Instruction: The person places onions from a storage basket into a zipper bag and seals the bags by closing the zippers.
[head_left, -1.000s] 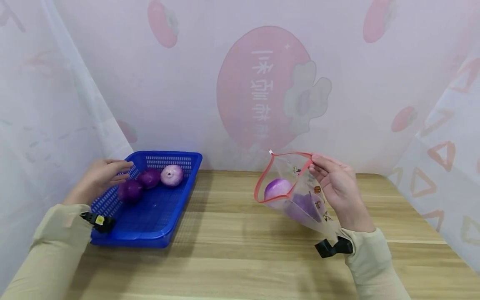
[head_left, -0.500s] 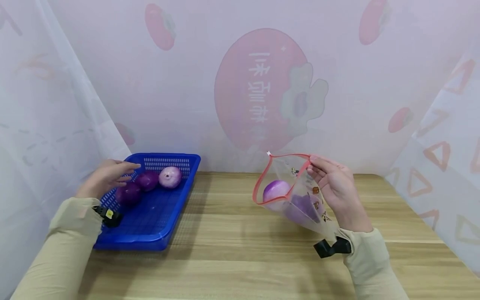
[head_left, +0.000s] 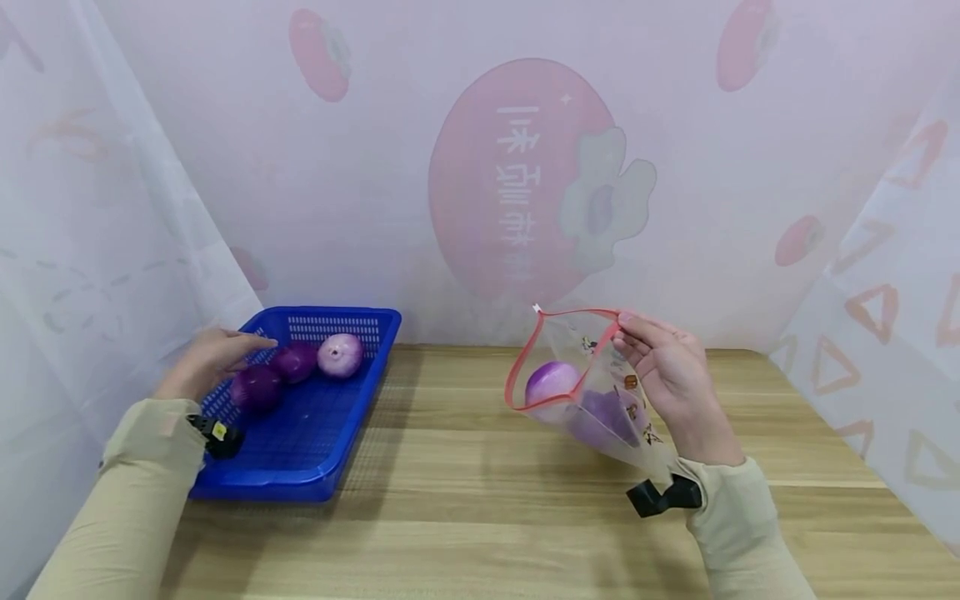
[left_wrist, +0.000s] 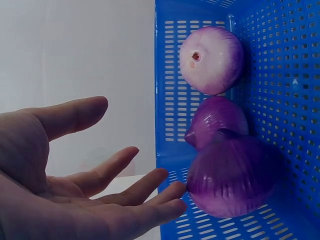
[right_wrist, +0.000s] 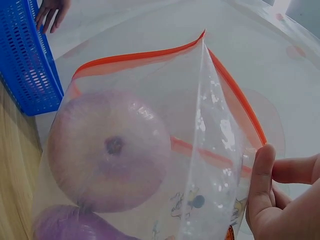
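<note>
My right hand (head_left: pixel 675 379) pinches the rim of a clear zip bag (right_wrist: pixel 135 72) between thumb and fingers. The bag's red-edged mouth gapes toward the left. Two purple onions show inside, one pale-bottomed onion (right_wrist: pixel 110 150) and a darker onion (right_wrist: pixel 75 225) partly cut off below. My left hand (head_left: pixel 210 360) is above the left side of the blue basket (head_left: pixel 311 475), its fingers spread and holding nothing. In the left wrist view, its fingertips (left_wrist: pixel 175 206) reach the nearest dark onion (left_wrist: pixel 230 175); contact is unclear. A second dark onion (left_wrist: pixel 217 120) and a pale onion (left_wrist: pixel 212 60) lie beyond.
The basket stands on a wooden table (head_left: pixel 465 533) at left, its back near a printed white curtain (head_left: pixel 375 167). Curtains also enclose both sides. A black wrist camera (head_left: pixel 663 496) sits under my right forearm, close to the bag's bottom.
My left hand has moved right and slightly lower over the basket, toward the onions. The right hand still holds the bag in nearly the same place.
</note>
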